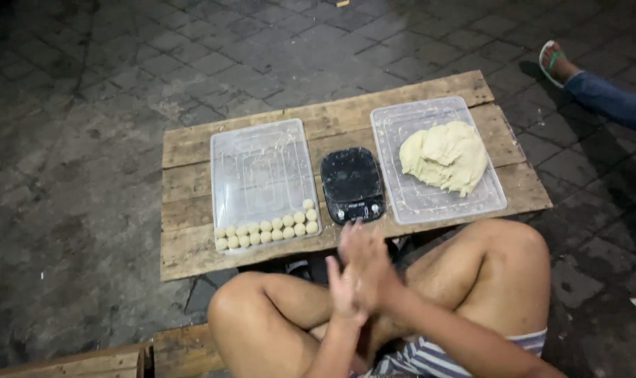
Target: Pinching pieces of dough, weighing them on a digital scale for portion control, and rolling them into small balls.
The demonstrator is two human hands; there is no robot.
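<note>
Both hands pressed together — scale just beyond.

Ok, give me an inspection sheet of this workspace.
Surface: low wooden plank table, worn, on paved ground.
Job's things: left tray with small dough balls lined along its near edge; right tray with a dough mass; black scale between the trays.
Clutter: nothing seen.
Grippers: left hand and right hand pressed palm to palm, blurred; anything between them hidden.
Cables: nothing seen.
Surroundings: another person's sandalled foot at upper right.
</note>
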